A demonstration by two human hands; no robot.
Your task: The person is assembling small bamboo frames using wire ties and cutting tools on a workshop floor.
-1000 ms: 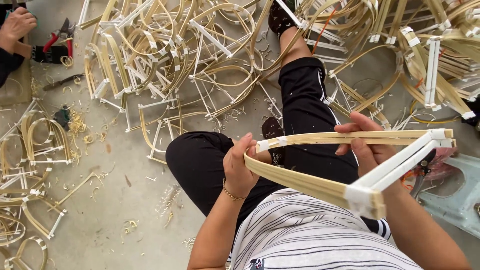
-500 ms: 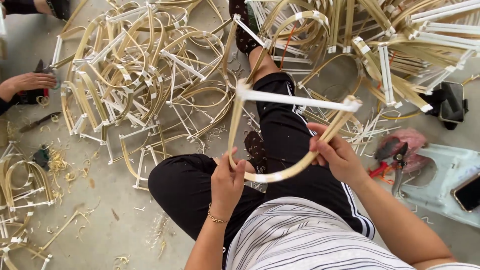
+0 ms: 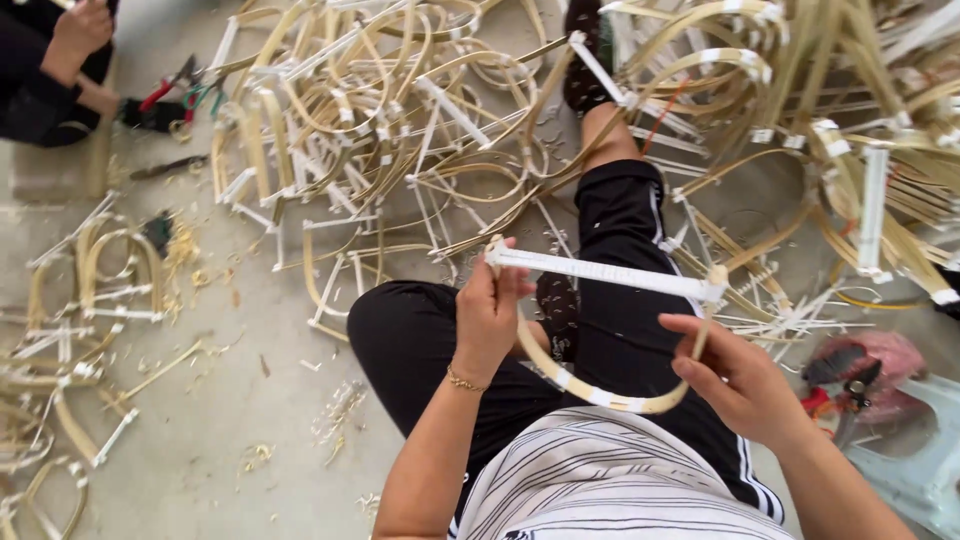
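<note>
Two hands grip bent bamboo frame [image 3: 600, 330]: left hand [image 3: 490, 315] clenches white crossbar end, right hand [image 3: 735, 375] pinches curved strip; frame now rotated, bow hanging downward over lap.

A white top [image 3: 600, 480] with thin dark stripes, black trousers [image 3: 620, 230] with white side stripes, a thin bracelet [image 3: 463, 380], probably gold, and bare forearms.

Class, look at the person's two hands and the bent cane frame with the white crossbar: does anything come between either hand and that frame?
Nothing visible does. The left hand grips the bent cane frame at the left end of its white crossbar, and the right hand holds the curved strip near the right end. Both touch it directly, above the person's lap.
</note>
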